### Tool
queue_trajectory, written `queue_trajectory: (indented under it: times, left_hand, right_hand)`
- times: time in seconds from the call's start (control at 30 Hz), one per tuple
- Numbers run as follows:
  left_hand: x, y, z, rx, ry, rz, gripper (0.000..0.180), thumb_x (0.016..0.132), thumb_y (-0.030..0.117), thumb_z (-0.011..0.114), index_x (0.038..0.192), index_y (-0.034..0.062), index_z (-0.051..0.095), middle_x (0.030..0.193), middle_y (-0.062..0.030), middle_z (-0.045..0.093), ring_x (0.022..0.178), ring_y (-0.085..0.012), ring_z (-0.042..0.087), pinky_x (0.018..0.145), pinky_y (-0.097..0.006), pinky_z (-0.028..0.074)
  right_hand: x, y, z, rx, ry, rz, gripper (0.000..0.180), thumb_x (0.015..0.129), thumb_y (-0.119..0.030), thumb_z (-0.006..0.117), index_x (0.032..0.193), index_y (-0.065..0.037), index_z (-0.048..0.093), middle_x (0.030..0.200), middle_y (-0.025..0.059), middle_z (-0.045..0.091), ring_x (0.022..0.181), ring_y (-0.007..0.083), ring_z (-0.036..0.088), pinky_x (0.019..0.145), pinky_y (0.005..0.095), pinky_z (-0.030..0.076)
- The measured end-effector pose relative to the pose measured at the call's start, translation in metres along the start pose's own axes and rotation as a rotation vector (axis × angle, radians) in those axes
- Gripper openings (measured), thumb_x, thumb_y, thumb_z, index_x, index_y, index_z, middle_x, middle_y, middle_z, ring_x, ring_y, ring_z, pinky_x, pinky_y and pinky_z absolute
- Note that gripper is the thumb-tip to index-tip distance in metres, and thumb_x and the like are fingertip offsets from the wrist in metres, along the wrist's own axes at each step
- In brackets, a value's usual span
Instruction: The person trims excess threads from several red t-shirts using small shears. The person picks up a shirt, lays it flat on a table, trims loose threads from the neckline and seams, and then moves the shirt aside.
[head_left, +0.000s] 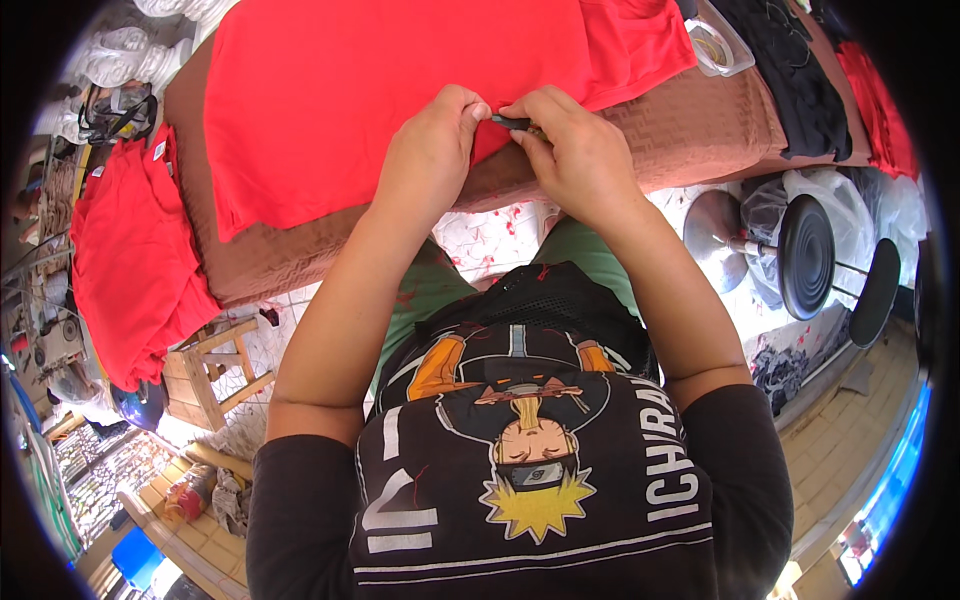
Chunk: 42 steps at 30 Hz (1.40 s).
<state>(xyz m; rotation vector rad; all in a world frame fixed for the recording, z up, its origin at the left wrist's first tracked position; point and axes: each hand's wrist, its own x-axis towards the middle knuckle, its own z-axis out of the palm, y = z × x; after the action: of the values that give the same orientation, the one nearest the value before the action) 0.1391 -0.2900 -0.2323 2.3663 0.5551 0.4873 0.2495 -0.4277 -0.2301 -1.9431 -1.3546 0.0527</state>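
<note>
My right hand (580, 150) is closed round a small dark tool (512, 123), its slim end sticking out between thumb and fingers. I cannot make out the tool's exact kind. Just to its left, my left hand (432, 150) is closed in a pinch close to the tool's tip; whatever it pinches is too small or hidden to tell. Both hands are over the near edge of a red cloth (330, 110), which lies spread on a table with a brown patterned cover (690, 130).
A pile of red garments (135, 260) hangs at the table's left end, above a wooden stool (205, 380). Far right on the table are a clear plastic container (720, 45) and dark cloth (790, 80). A round black stool (805, 258) stands at the right beside plastic bags (850, 215).
</note>
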Motion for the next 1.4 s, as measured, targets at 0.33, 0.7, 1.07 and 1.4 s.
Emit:
queue_trajectory:
  times: [0.33,0.7,1.07,1.4]
  left_hand:
    - [-0.017,0.026,-0.111,-0.295,-0.397,0.101,0.039,0.100,0.029,0.045,0.081,-0.0008,0.061,0.088,-0.0070,0.058,0.085,-0.0141,0.054,0.082,-0.030,0.041]
    - [-0.061,0.005,-0.039,0.103,-0.710,-0.351,0.031,0.089,0.030,0.064,0.100,0.0019,0.065,0.072,-0.0043,0.063,0.061,-0.0104,0.056,0.056,-0.027,0.045]
    - [-0.096,-0.037,0.014,-0.803,-0.349,-0.925,0.029,0.093,0.033,0.061,0.108,0.0089,0.067,0.097,-0.0018,0.067,0.081,-0.0071,0.057,0.069,-0.022,0.043]
    - [-0.092,-0.031,0.016,-0.966,-0.523,-0.962,0.041,0.091,0.037,0.063,0.125,0.0151,0.059,0.120,0.0029,0.061,0.109,-0.0069,0.051,0.091,-0.028,0.036]
  right_hand:
    - [-0.001,-0.002,-0.024,0.075,0.083,0.066,0.020,0.084,-0.012,0.064,0.103,-0.009,0.060,0.096,0.0085,0.061,0.086,0.0285,0.065,0.070,0.0403,0.051]
    - [0.013,0.000,-0.078,-0.025,0.063,-0.019,0.028,0.085,-0.004,0.066,0.113,-0.005,0.061,0.097,0.0087,0.062,0.087,0.0184,0.065,0.078,0.0291,0.053]
    - [0.011,-0.002,-0.090,-0.020,0.074,-0.037,0.028,0.086,-0.006,0.066,0.114,-0.006,0.061,0.095,0.0086,0.062,0.087,0.0155,0.062,0.080,0.0283,0.051]
    - [0.010,-0.001,-0.095,-0.071,0.083,-0.068,0.029,0.085,-0.005,0.066,0.114,-0.006,0.061,0.094,0.0098,0.064,0.087,0.0172,0.063,0.080,0.0295,0.051]
